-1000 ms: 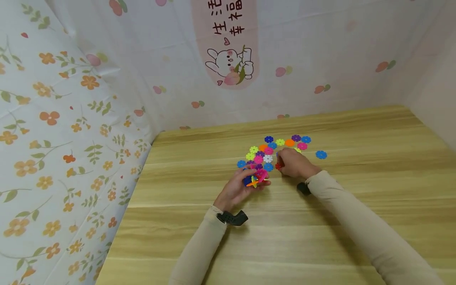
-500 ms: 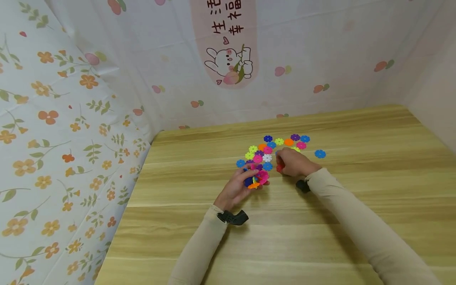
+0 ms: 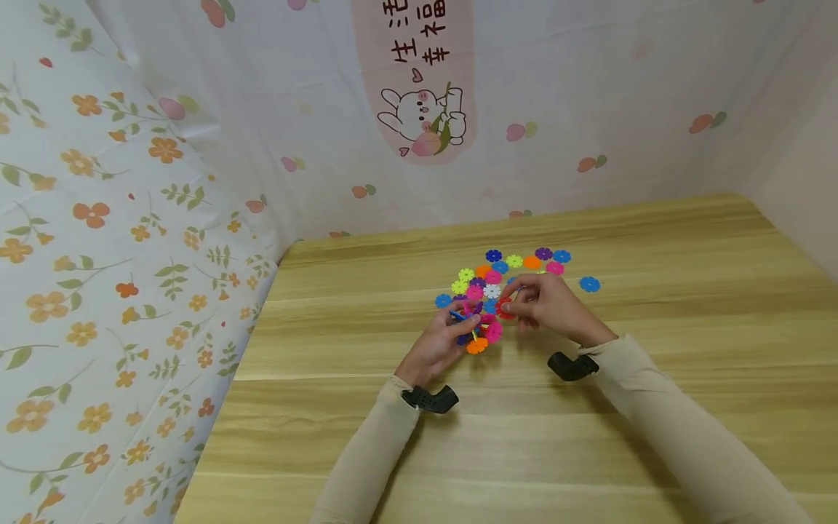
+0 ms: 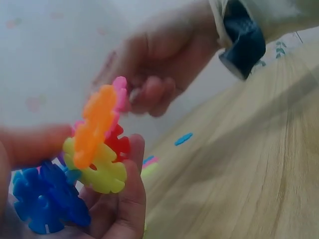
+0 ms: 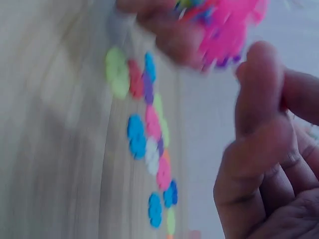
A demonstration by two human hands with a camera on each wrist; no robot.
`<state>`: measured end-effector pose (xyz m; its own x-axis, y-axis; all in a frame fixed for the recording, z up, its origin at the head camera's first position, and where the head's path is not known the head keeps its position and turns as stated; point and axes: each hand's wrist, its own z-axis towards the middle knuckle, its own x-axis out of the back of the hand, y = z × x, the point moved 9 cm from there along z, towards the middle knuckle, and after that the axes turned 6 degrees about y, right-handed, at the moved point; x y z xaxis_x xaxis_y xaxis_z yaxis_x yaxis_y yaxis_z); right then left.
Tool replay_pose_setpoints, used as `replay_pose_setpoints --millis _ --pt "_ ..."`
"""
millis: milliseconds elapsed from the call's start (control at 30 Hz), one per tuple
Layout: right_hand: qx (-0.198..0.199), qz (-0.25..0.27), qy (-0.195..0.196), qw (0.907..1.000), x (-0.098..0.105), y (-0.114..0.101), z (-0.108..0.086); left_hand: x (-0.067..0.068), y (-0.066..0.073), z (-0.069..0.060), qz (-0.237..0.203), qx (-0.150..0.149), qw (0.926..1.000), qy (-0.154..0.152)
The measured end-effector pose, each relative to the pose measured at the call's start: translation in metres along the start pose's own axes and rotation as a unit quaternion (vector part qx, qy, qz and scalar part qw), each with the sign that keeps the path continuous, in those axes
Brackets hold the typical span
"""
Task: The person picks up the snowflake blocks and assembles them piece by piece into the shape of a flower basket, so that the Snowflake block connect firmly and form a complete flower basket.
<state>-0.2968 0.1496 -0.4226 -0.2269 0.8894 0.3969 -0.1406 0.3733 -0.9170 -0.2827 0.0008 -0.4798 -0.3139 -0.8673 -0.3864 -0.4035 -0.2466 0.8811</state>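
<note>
My left hand (image 3: 433, 348) grips a cluster of interlocking plastic snowflake discs. In the left wrist view the cluster shows an orange disc (image 4: 94, 124), a yellow disc (image 4: 102, 172), a blue disc (image 4: 37, 201) and part of a red one; some discs hide behind the fingers. My right hand (image 3: 553, 307) pinches a red disc (image 3: 505, 308) between thumb and forefinger, just right of the cluster. From the head view I cannot tell whether that disc touches the cluster. In the right wrist view the right fingers cover nearly all of it.
Loose discs lie flat on the wooden table (image 3: 655, 378) behind the hands, among them a white disc (image 3: 492, 290) and an orange disc (image 3: 532, 261). A lone blue disc (image 3: 590, 284) lies farther right. Behind the table hangs a printed cloth (image 3: 262, 109).
My right hand has lifted from the table and come left toward the cluster with the red disc. The left hand has turned the cluster, so its orange disc now faces up lower down.
</note>
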Motion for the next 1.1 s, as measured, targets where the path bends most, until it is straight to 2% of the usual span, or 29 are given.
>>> replay_pose_setpoints --millis 200,333,467,633,800,933,1000,1100 --pt "0.016 -0.023 0.017 0.9994 -0.006 -0.011 -0.007 -0.003 -0.001 0.002 0.027 -0.008 0.9996 -0.005" --pt "0.042 -0.056 0.032 0.997 -0.009 -0.014 -0.01 -0.002 0.0 0.003 0.058 -0.029 0.9979 0.005" --pt "0.049 -0.066 0.032 0.9961 -0.013 -0.015 -0.012 -0.001 -0.001 0.003 0.064 -0.044 0.9969 0.012" --pt "0.049 -0.063 0.034 0.9962 -0.017 -0.013 -0.011 0.0 -0.002 0.003 0.083 -0.043 0.9955 0.017" --pt "0.066 -0.068 0.068 0.9931 -0.015 -0.014 -0.01 -0.005 -0.002 0.005 0.104 -0.043 0.9935 0.017" --pt "0.055 -0.064 0.077 0.9935 -0.019 -0.008 -0.008 -0.002 -0.002 0.004 0.106 -0.04 0.9926 0.043" --pt "0.035 -0.054 0.079 0.9948 -0.019 -0.002 -0.009 0.001 -0.001 0.004 0.106 -0.04 0.9916 0.062" --pt "0.016 -0.03 0.059 0.9977 -0.025 0.002 -0.008 0.014 0.001 0.004 0.065 -0.05 0.9903 0.112"
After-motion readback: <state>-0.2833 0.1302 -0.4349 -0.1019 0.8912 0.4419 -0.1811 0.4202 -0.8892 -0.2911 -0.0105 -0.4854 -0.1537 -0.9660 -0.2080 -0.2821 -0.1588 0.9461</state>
